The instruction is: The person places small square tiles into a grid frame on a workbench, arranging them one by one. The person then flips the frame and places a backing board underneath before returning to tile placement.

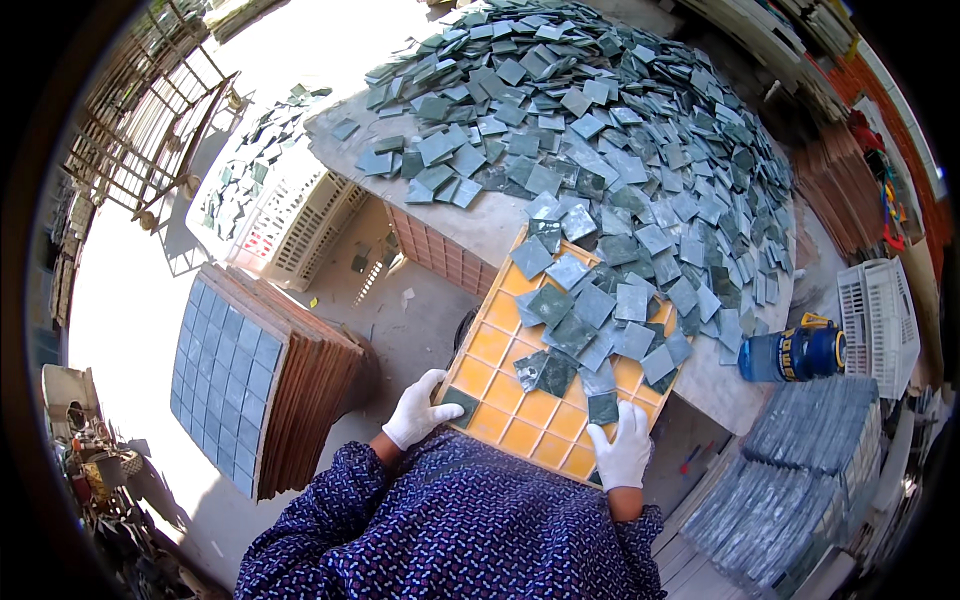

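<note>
A yellow-orange grid tray (pixel 521 437) with pale dividers leans from the table's front edge toward my body. My left hand (pixel 413 412), in a white glove, is at its near left corner, thumb and forefinger closed about a dark green square tile (pixel 461 406) in the corner cell. My gloved right hand (pixel 625 447) pinches another dark green tile (pixel 603 408) over the tray's right part. Loose grey-green tiles (pixel 573 334) cover the tray's far half. Many cells nearest me show bare orange. Part of a tile shows under my right hand.
A large heap of stone tiles (pixel 640 150) spreads over the table (pixel 470 225). Left stands a stack of boards faced with tiles (pixel 226 368), beyond it a white crate (pixel 300 225). At right are a blue jug (pixel 792 352), a white basket (pixel 880 320) and stacked tiles (pixel 760 510).
</note>
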Demonstrator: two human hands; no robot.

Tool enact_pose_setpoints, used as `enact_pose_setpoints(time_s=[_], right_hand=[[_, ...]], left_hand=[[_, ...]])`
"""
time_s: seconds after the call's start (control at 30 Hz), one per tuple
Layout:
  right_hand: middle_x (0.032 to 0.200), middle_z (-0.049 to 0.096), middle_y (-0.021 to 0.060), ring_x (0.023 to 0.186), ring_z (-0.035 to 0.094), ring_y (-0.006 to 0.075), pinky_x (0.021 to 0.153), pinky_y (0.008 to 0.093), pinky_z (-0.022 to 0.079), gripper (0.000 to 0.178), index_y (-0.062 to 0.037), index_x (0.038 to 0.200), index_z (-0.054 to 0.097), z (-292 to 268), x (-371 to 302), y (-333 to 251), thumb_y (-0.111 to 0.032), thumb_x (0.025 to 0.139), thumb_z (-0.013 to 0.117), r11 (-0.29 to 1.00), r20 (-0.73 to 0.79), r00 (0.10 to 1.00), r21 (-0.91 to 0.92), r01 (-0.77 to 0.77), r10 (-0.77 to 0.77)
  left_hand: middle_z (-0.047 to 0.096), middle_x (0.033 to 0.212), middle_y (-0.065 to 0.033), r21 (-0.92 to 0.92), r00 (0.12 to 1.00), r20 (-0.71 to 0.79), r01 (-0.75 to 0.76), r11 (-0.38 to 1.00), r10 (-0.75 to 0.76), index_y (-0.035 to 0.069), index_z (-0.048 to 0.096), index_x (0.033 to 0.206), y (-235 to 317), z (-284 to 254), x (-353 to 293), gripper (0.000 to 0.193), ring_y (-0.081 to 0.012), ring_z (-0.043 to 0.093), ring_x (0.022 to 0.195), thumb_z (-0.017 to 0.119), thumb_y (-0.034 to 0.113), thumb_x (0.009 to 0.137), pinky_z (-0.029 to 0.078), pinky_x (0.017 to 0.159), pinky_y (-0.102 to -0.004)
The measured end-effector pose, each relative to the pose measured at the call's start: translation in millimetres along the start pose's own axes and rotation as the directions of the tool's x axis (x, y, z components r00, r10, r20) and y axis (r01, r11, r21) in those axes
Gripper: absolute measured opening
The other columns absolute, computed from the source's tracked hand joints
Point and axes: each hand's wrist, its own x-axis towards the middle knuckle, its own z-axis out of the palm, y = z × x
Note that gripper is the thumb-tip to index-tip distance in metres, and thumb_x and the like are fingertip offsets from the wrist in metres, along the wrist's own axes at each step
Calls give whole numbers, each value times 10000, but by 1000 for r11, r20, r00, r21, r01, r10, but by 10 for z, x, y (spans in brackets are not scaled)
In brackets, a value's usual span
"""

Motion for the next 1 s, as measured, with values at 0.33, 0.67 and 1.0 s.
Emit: enact_pose_setpoints(time_s=[0.33,0.67,1.0], right_hand=[[1166,522,202,1067,527,388,900,452,440,616,-36,1228,498,23,-4,-43,-256,721,771,1000,-22,1000,-16,-2,2],[1184,523,203,1082,527,386,901,453,443,616,-33,1240,502,-13,-17,22,-250,726,764,1000,10,1000,5,11,-11],[1167,531,193,1076,531,378,896,449,445,616,-41,1232,505,14,-15,36,-254,720,771,999,-33,998,-11,52,-52]], left_hand=[[570,1201,-217,144,998,12,-69,987,68,36,447,1301,52,-12,-127,779,-384,539,1138,827,214,644,440,955,-387],[523,1204,-108,643,834,208,-511,571,512,139,568,1220,363,-308,-110,645,-334,493,1119,786,321,641,438,933,-440],[556,986,-130,635,810,460,-587,503,365,64,564,969,709,-311,147,466,-328,537,991,781,265,610,467,864,-406]])
